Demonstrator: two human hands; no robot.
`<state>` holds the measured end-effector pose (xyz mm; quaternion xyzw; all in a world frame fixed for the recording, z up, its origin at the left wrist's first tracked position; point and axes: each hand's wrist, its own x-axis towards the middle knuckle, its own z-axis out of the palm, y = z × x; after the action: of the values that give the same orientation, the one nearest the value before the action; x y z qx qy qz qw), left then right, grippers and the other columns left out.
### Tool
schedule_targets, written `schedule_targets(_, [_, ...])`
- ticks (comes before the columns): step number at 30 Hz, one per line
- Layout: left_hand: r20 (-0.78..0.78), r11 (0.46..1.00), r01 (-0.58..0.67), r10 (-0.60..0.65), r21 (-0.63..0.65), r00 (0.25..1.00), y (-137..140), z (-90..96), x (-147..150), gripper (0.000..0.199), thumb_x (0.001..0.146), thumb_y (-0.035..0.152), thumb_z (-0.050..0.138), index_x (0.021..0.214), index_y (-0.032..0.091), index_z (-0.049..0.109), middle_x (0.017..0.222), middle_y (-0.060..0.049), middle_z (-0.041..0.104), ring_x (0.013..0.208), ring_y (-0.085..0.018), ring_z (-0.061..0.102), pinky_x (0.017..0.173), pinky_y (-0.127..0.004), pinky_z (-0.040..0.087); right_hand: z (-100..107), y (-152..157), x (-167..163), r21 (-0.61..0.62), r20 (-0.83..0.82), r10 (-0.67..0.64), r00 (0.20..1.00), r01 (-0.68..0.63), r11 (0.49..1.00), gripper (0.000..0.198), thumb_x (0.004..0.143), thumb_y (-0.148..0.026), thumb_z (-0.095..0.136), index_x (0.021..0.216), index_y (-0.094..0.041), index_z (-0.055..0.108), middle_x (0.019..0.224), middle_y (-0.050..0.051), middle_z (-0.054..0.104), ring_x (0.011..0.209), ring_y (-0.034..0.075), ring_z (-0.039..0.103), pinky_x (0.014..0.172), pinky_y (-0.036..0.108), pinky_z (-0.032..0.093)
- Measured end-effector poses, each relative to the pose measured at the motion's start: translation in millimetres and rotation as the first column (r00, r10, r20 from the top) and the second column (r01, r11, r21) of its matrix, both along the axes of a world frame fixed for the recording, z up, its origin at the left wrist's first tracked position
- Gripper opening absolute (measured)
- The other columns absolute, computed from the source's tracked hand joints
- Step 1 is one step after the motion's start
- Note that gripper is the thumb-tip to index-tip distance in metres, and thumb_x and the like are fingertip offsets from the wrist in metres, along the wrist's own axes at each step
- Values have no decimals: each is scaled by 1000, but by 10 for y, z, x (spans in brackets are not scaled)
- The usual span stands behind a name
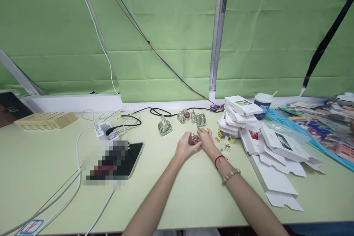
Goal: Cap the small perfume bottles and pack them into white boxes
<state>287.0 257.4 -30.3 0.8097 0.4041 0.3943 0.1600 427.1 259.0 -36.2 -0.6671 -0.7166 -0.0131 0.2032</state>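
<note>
A small glass bottle with dark red contents and a gold neck, like a perfume bottle [194, 139], stands in the fingers of my left hand [184, 146]. My left thumb reaches round its near side. Close against its right side is my right hand [207, 141], fingers bent over and pointing away from me; whatever lies under them is hidden. Beyond my hands are several clear glass bottles [198, 119] and another red bottle [186, 115]. A larger clear bottle [165, 127] sits to their left. Gold caps [220, 132], small gold rings [217, 139] and a silver cap [227, 148] lie right of my right hand.
White boxes [243, 106] are stacked at right, with flattened white cartons [276, 180] in front. Behind stand a lidded paper cup [262, 105] and blue plastic sheeting [312, 140]. At left are a tablet [135, 158], a power strip [103, 131], white cables [78, 155] and tan boxes [45, 121].
</note>
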Motion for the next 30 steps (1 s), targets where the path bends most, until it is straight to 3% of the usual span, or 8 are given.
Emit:
schedule_targets(6, [12,1000,2,-2,19,1000,-17,1,6,35,72,51,59,81,19,47,80,0,54,72,-13,53,64,-25,41,-30,11,38,107,-49,-61,997,66,992,37,85,-17,42,121,-15,52,128,14,51,117,22,44,103,38,19])
schedule_targets(12, [4,1000,13,-14,7,1000,-21,7,14,34,72,49,60,79,19,45,80,0,53,73,-13,52,64,-25,41,-64,46,76,84,-18,50,999,-49,995,37,88,-17,39,122,-17,53,136,13,46,127,22,36,104,41,15])
schedule_targets(18, [-4,1000,13,-13,-7,1000,-40,10,28,35,71,50,60,81,20,46,81,0,54,73,-14,52,65,-25,40,7,24,95,64,-84,119,989,-113,992,26,83,-11,42,90,-19,66,108,8,64,101,19,54,101,39,18])
schedule_targets(22, [16,999,48,-48,-21,999,-72,16,17,36,72,50,61,84,20,47,84,0,54,75,-14,53,67,-25,41,-32,16,102,185,-205,178,962,-141,973,26,81,-9,43,85,-18,67,94,7,67,94,20,57,100,40,21])
schedule_targets(26, [0,997,70,-70,-32,998,-109,30,-16,35,72,50,61,84,20,47,84,0,53,74,-13,53,68,-25,41,-54,-29,55,331,-461,223,859,-66,941,27,82,-16,43,98,-17,65,96,9,64,90,21,57,87,37,37])
schedule_targets(30, [11,995,80,-79,-64,997,-136,34,-35,36,71,49,61,85,20,47,85,0,54,75,-13,53,68,-25,41,10,-111,-24,403,-728,227,647,136,905,33,86,-35,42,99,-15,65,97,11,62,88,20,56,83,36,42])
